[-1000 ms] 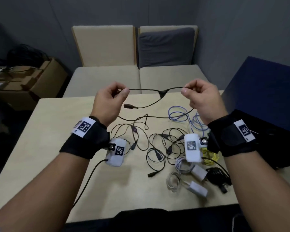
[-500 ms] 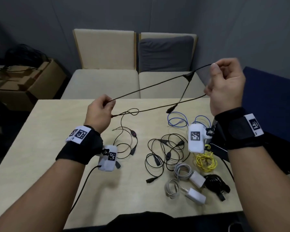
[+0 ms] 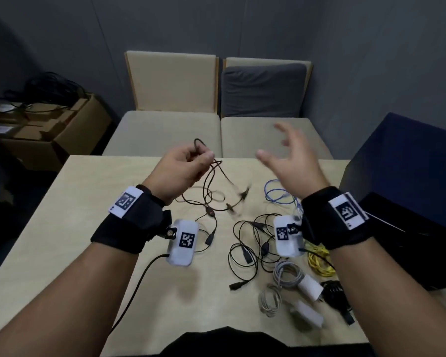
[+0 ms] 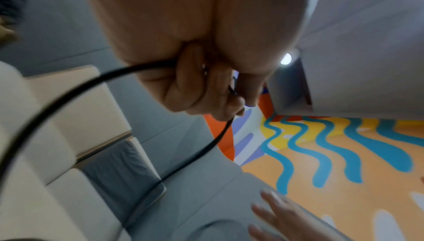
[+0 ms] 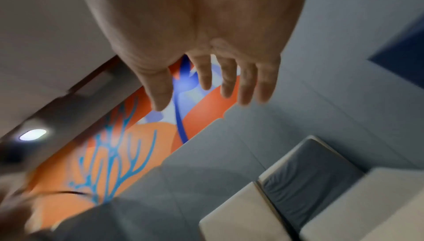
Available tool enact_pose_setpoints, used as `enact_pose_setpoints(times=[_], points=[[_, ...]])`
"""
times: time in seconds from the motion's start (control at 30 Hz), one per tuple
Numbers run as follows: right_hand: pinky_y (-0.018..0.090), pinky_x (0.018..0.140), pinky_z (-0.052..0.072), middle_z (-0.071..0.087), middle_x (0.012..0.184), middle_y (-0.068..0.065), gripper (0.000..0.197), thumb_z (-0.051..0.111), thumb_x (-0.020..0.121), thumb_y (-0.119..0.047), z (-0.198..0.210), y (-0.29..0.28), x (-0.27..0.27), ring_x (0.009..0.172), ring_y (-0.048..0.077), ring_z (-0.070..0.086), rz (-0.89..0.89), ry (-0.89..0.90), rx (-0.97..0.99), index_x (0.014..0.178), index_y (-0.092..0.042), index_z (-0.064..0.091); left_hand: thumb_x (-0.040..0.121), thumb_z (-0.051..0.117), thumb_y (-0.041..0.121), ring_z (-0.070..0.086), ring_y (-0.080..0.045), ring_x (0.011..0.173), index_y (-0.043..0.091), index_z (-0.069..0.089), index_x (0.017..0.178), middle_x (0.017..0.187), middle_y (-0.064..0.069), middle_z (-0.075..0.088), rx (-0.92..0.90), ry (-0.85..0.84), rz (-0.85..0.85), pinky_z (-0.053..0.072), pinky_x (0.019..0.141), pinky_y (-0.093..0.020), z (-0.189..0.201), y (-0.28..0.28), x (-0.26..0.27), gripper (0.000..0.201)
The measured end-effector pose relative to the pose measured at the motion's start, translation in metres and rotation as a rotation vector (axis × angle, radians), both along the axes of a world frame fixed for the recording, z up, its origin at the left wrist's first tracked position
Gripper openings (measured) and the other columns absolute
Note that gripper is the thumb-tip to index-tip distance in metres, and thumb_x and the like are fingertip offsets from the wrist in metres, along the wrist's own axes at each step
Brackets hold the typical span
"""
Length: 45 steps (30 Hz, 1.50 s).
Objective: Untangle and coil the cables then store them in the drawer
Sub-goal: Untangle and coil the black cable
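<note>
My left hand point(image 3: 191, 163) pinches a thin black cable point(image 3: 211, 181) above the far middle of the table point(image 3: 75, 228); a small loop sticks up above the fingers and the rest hangs down, its split ends blurred over the tabletop. In the left wrist view the curled fingers point(image 4: 206, 89) clamp the black cable point(image 4: 69, 98). My right hand point(image 3: 291, 161) hovers to the right, fingers spread and empty, as the right wrist view shows point(image 5: 206, 78). More black cables point(image 3: 252, 243) lie tangled mid-table.
On the table's right lie a blue cable point(image 3: 276, 194), a yellow cable point(image 3: 319, 261), grey cables with white adapters point(image 3: 286, 274) and a black bundle point(image 3: 337, 295). A dark blue cabinet point(image 3: 410, 189) stands right. Cushioned seats point(image 3: 216, 135) are behind the table, cardboard boxes point(image 3: 49, 124) at the left.
My right hand has let go of the black cable and opened, dropping lower. The cable was stretched between both hands; now it hangs slack from my left hand, which moved up and rightward.
</note>
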State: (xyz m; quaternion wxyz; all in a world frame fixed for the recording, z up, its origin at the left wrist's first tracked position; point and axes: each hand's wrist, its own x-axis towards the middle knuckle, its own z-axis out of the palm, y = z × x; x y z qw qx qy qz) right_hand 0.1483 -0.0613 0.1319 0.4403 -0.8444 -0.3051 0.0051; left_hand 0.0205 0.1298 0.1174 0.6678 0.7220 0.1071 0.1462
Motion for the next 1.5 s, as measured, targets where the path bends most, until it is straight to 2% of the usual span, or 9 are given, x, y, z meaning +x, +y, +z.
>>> enact_pose_setpoints(times=[0.17, 0.27, 0.53, 0.63, 0.77, 0.9, 1.13, 1.3, 1.5], points=[[0.038, 0.09, 0.053, 0.065, 0.107, -0.001, 0.048, 0.075, 0.075, -0.034, -0.007, 0.035, -0.027, 0.101, 0.018, 0.064, 0.522, 0.38, -0.043, 0.119, -0.032, 0.055, 0.086, 0.06, 0.017, 0.042, -0.001, 0.048, 0.012, 0.06, 0.096, 0.058, 0.014, 0.05, 0.024, -0.071, -0.083, 0.032, 0.045, -0.014, 0.021, -0.005, 0.009, 0.012], [0.041, 0.079, 0.054, 0.065, 0.072, 0.0, 0.008, 0.064, 0.089, -0.017, -0.011, 0.044, -0.026, 0.07, 0.018, 0.066, 0.53, 0.306, -0.028, 0.088, -0.025, 0.062, 0.086, 0.059, 0.017, 0.037, -0.003, 0.047, 0.011, 0.061, 0.111, 0.058, 0.011, 0.048, 0.03, -0.059, -0.107, 0.03, 0.043, -0.013, 0.031, 0.004, 0.007, 0.025], [0.02, 0.04, 0.029, 0.041, 0.055, -0.003, 0.033, 0.049, 0.1, -0.021, 0.024, 0.019, 0.025, 0.037, 0.006, 0.028, 0.158, 0.4, 0.662, 0.067, -0.016, 0.052, 0.094, 0.056, 0.019, 0.03, -0.007, 0.045, 0.01, 0.068, 0.083, 0.045, 0.011, 0.041, 0.398, 0.186, 0.043, 0.025, 0.045, -0.022, 0.034, 0.044, -0.02, 0.019], [0.017, 0.04, 0.019, 0.034, 0.052, -0.007, 0.023, 0.062, 0.089, -0.016, 0.041, 0.008, 0.035, 0.04, 0.007, 0.022, 0.238, 0.342, 0.608, 0.067, -0.021, 0.057, 0.095, 0.055, 0.02, 0.039, -0.003, 0.051, 0.016, 0.066, 0.078, 0.056, 0.011, 0.05, 0.469, 0.166, 0.278, 0.033, 0.053, -0.022, 0.026, 0.059, -0.023, 0.02], [0.012, 0.047, 0.034, 0.052, 0.053, -0.016, 0.016, 0.071, 0.079, -0.013, 0.057, -0.002, 0.047, 0.047, -0.001, 0.043, 0.092, 0.008, 0.324, 0.073, -0.026, 0.064, 0.095, 0.055, 0.023, 0.046, -0.014, 0.063, 0.019, 0.065, 0.078, 0.066, 0.003, 0.055, 0.486, 0.114, 0.579, 0.037, 0.061, -0.028, 0.018, 0.083, -0.028, 0.02], [0.021, 0.05, 0.036, 0.053, 0.053, -0.015, 0.017, 0.071, 0.079, -0.021, 0.062, -0.001, 0.05, 0.052, 0.002, 0.043, -0.08, -0.052, 0.492, 0.067, -0.025, 0.061, 0.094, 0.057, 0.022, 0.045, -0.01, 0.061, 0.016, 0.064, 0.083, 0.065, 0.001, 0.054, 0.502, 0.01, 0.71, 0.037, 0.056, -0.02, 0.015, 0.096, -0.037, 0.014], [0.025, 0.046, 0.028, 0.032, 0.057, -0.006, 0.017, 0.038, 0.102, -0.019, 0.085, 0.008, 0.038, 0.047, 0.014, 0.025, -0.006, 0.078, 0.977, 0.085, -0.017, 0.035, 0.095, 0.055, 0.028, 0.04, -0.002, 0.055, 0.028, 0.05, 0.069, 0.063, 0.009, 0.047, 0.428, -0.008, 0.878, 0.033, 0.052, -0.012, -0.005, 0.107, -0.043, 0.026], [0.027, 0.05, 0.041, 0.042, 0.056, 0.001, 0.021, 0.03, 0.105, -0.029, 0.101, 0.013, 0.031, 0.046, 0.018, 0.041, -0.009, 0.312, 1.172, 0.09, -0.015, 0.033, 0.097, 0.049, 0.028, 0.042, 0.0, 0.06, 0.029, 0.048, 0.076, 0.069, 0.013, 0.046, 0.436, -0.032, 0.959, 0.035, 0.058, -0.013, -0.008, 0.106, -0.046, 0.021], [0.043, 0.062, 0.055, 0.058, 0.062, 0.01, 0.028, 0.032, 0.106, -0.031, 0.1, 0.039, 0.012, 0.055, 0.028, 0.063, 0.152, 0.663, 1.231, 0.091, -0.009, 0.043, 0.094, 0.052, 0.025, 0.049, -0.028, 0.11, 0.016, 0.055, 0.112, 0.114, -0.011, 0.053, 0.521, 0.171, 0.831, 0.039, 0.096, -0.042, -0.017, 0.079, -0.023, 0.021]])
